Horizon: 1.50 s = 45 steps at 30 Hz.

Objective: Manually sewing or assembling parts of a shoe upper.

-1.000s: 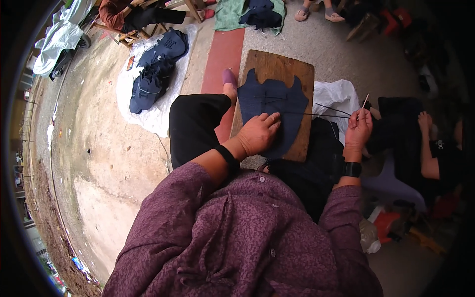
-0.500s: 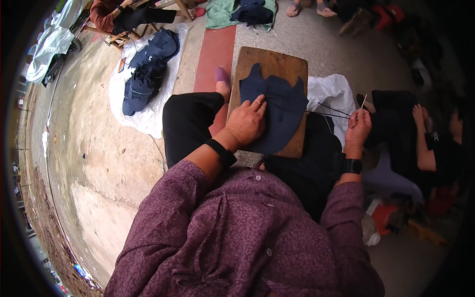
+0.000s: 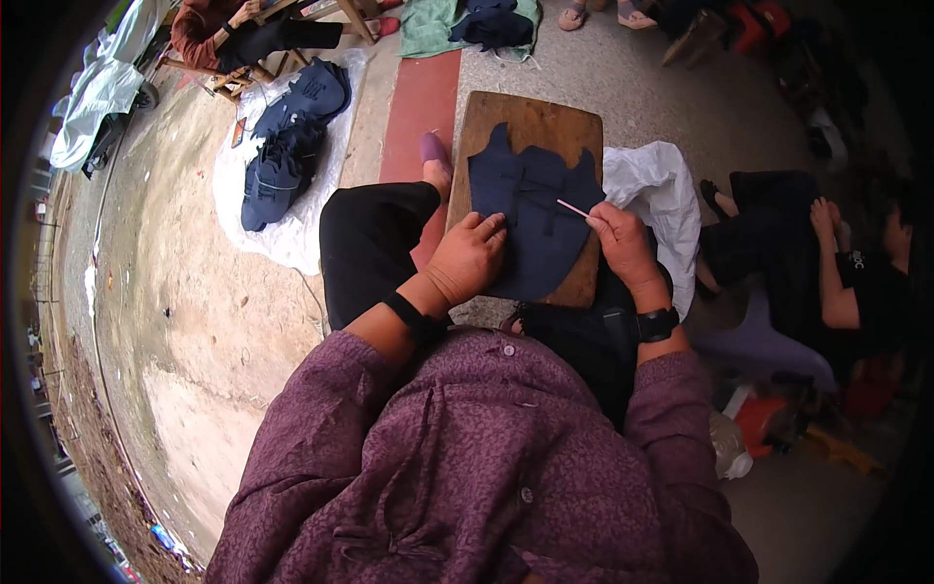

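Observation:
A dark blue cut fabric piece [image 3: 550, 263] lies on a brown wooden board [image 3: 535, 109] over my lap. It has a notched far edge, a rounded near end and several raised strips or slits across its middle. My left hand [image 3: 467, 255] is on the fabric's left side, with bent fingers closed down on it; its thumb is mostly hidden. Pinched in my right hand [image 3: 623, 243], over the fabric's right edge, is a thin pinkish stick-like tool [image 3: 572, 207]. Its tip points left across the fabric. Any cord in the right hand cannot be made out.
White plastic sheeting [image 3: 657, 180] bunches up right of the board. On the left, dark blue fabric pieces [image 3: 282, 175] are heaped on a white sheet [image 3: 229, 195]. Another person [image 3: 842, 282] sits close on the right. A green cloth [image 3: 423, 29] lies ahead.
My right hand has come left from beyond the board, bringing the stick over the fabric. The dark cords stretched to it no longer show. My left hand has slid back nearer to me, fingers more bent.

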Each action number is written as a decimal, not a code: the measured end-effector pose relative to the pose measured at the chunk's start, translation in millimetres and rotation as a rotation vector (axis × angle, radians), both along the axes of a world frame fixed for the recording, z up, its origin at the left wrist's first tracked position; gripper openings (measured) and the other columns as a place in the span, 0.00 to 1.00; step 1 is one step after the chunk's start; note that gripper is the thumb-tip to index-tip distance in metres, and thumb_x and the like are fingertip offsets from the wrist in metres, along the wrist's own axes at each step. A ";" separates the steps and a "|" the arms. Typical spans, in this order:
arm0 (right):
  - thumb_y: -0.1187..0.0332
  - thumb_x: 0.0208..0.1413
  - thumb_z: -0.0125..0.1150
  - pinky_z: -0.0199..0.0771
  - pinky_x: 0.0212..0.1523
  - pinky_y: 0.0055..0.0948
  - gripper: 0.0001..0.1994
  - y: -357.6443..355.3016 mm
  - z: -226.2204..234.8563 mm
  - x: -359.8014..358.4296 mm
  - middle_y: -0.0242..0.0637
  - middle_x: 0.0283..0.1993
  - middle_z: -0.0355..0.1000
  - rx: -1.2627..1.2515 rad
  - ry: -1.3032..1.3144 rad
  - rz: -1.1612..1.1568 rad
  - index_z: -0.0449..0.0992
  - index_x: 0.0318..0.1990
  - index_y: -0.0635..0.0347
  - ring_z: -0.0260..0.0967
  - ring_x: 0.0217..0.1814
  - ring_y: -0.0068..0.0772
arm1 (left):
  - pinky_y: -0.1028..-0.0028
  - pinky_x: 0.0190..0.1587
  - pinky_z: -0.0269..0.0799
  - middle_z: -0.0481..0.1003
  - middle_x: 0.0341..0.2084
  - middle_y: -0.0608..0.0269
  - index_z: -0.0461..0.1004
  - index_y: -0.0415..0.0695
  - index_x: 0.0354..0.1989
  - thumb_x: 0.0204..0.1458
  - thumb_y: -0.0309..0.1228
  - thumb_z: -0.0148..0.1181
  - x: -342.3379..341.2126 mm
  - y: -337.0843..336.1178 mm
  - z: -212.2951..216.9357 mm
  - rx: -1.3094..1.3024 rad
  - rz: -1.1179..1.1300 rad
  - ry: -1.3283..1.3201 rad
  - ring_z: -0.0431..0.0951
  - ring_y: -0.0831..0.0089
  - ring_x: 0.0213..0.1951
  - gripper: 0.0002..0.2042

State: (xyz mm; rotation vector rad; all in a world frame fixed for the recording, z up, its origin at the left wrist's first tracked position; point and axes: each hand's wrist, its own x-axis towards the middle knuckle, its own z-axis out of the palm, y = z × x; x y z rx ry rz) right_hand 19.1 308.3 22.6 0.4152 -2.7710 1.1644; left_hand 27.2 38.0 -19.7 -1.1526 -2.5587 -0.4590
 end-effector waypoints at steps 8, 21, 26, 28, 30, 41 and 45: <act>0.67 0.53 0.60 0.68 0.28 0.45 0.07 -35.0 -23.1 -7.3 0.46 0.24 0.71 0.315 0.049 0.103 0.69 0.28 0.57 0.71 0.29 0.53 | 0.69 0.47 0.71 0.72 0.50 0.49 0.74 0.35 0.46 0.43 0.24 0.58 -2.2 0.1 0.6 0.126 -0.011 -0.027 0.73 0.60 0.41 0.18; 0.68 0.52 0.58 0.69 0.31 0.48 0.06 -43.0 -32.2 -30.4 0.46 0.24 0.71 0.342 0.013 0.213 0.71 0.25 0.56 0.72 0.32 0.54 | 0.63 0.50 0.69 0.70 0.53 0.45 0.74 0.36 0.48 0.42 0.25 0.59 -4.5 -3.4 -7.9 0.195 0.007 -0.190 0.71 0.55 0.41 0.20; 0.69 0.52 0.59 0.69 0.32 0.48 0.06 -68.6 -39.0 -31.4 0.47 0.24 0.71 0.268 0.038 0.199 0.69 0.27 0.57 0.71 0.33 0.55 | 0.63 0.49 0.70 0.69 0.53 0.45 0.74 0.36 0.48 0.42 0.25 0.59 -5.6 -2.1 -7.0 0.214 0.016 -0.181 0.72 0.54 0.42 0.20; 0.69 0.51 0.60 0.69 0.32 0.49 0.06 -68.4 -40.6 -29.4 0.47 0.26 0.71 0.301 0.039 0.167 0.69 0.28 0.57 0.71 0.33 0.55 | 0.62 0.48 0.71 0.70 0.52 0.45 0.74 0.36 0.47 0.42 0.24 0.59 -5.2 -0.3 -5.8 0.288 0.039 -0.234 0.72 0.52 0.42 0.20; 0.69 0.50 0.61 0.69 0.31 0.49 0.06 -72.9 -37.5 -24.3 0.47 0.28 0.71 0.330 0.040 0.145 0.70 0.29 0.57 0.71 0.33 0.55 | 0.62 0.48 0.71 0.70 0.51 0.45 0.74 0.36 0.46 0.42 0.23 0.58 -7.5 -0.6 -9.6 0.360 0.061 -0.230 0.73 0.52 0.41 0.19; 0.70 0.47 0.63 0.67 0.34 0.38 0.20 -76.2 -52.1 26.9 0.42 0.32 0.63 0.392 0.283 0.124 0.72 0.49 0.66 0.65 0.32 0.43 | 0.64 0.37 0.75 0.71 0.35 0.50 0.74 0.37 0.35 0.48 0.27 0.51 -37.9 19.1 14.2 -0.154 0.101 -0.238 0.77 0.56 0.36 0.09; 0.67 0.50 0.62 0.66 0.32 0.38 0.21 -79.2 -52.8 25.2 0.42 0.32 0.63 0.440 0.231 0.102 0.72 0.51 0.68 0.64 0.31 0.43 | 0.64 0.35 0.76 0.73 0.32 0.49 0.72 0.38 0.32 0.50 0.28 0.50 -50.9 20.1 18.9 -0.271 0.029 -0.213 0.78 0.56 0.33 0.08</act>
